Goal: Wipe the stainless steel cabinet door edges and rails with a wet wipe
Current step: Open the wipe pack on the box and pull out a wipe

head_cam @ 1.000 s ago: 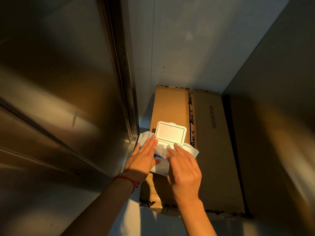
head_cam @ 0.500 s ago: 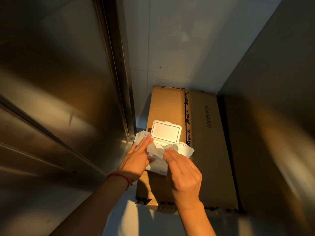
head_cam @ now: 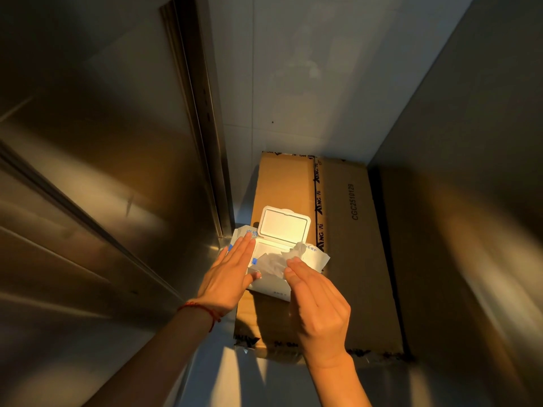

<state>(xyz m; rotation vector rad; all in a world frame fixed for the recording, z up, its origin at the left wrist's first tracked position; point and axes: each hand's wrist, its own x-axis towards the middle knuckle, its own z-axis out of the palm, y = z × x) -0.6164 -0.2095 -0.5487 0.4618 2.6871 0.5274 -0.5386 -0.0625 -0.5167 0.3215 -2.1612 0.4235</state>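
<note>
Head view: left hand (head_cam: pixel 227 277) flat on wipes pack (head_cam: pixel 273 284) (lid open); right hand (head_cam: pixel 318 304) pinches wet wipe (head_cam: pixel 276 261).

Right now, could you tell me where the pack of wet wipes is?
In the head view it lies low and centre on the cardboard box, beside the steel cabinet door, lid open, under the left hand.
</note>
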